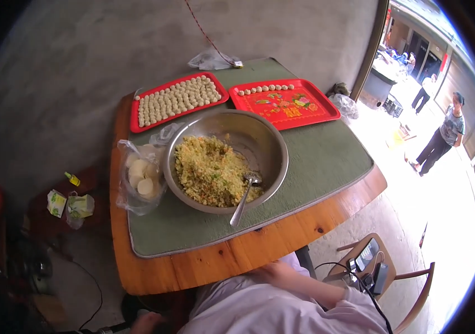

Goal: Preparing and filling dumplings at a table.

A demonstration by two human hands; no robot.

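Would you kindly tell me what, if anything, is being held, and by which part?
It cannot be told: the right hand is partly hidden, the left hand dim; neither touches the spoon.

Bowl [271,147] of shiny metal, trays [322,115] of glossy plastic — tabletop [299,227] of smooth wood.

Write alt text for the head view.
A steel bowl of chopped mixture, with a spoon, stands on a wooden table; behind it, one red tray holds many pale balls, another a single row. The right hand and left hand are below the tabletop.
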